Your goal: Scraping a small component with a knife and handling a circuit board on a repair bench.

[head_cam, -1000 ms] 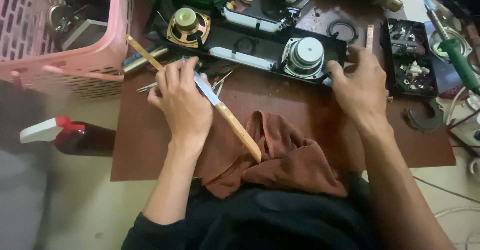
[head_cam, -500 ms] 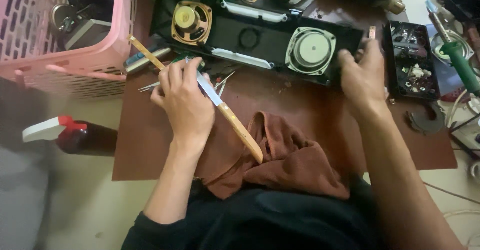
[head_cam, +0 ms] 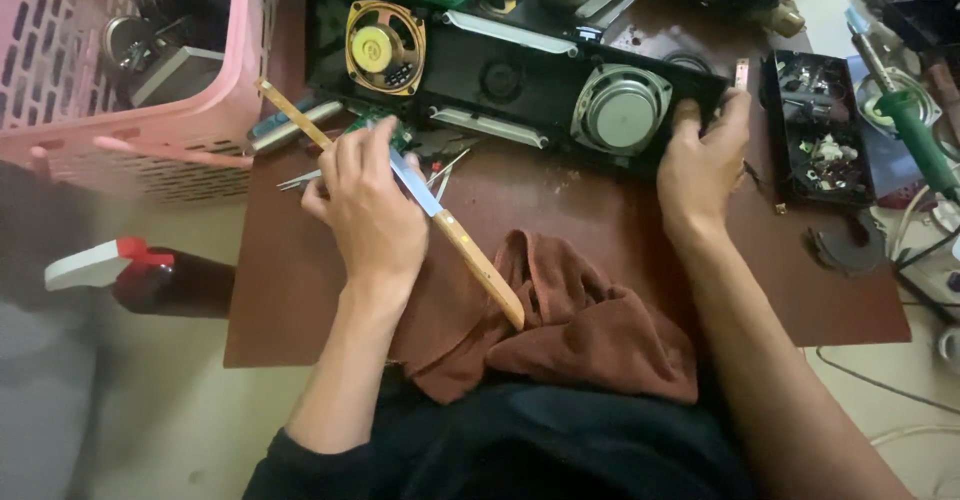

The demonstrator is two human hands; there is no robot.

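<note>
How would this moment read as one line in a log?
left hand: holds knife | right hand: grips black speaker panel end | brown cloth: on lap edge | pink basket: left

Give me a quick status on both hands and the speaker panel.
Left hand grips wooden-handled knife. Right hand holds right end of long black speaker panel. Brown cloth bunched near edge of brown board.

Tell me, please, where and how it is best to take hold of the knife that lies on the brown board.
Probably the wooden handle of the knife, taken from the near side, above the brown cloth. The handle points toward the person and lies free; the blade end sits under the left hand, so coming from there looks risky.
</note>
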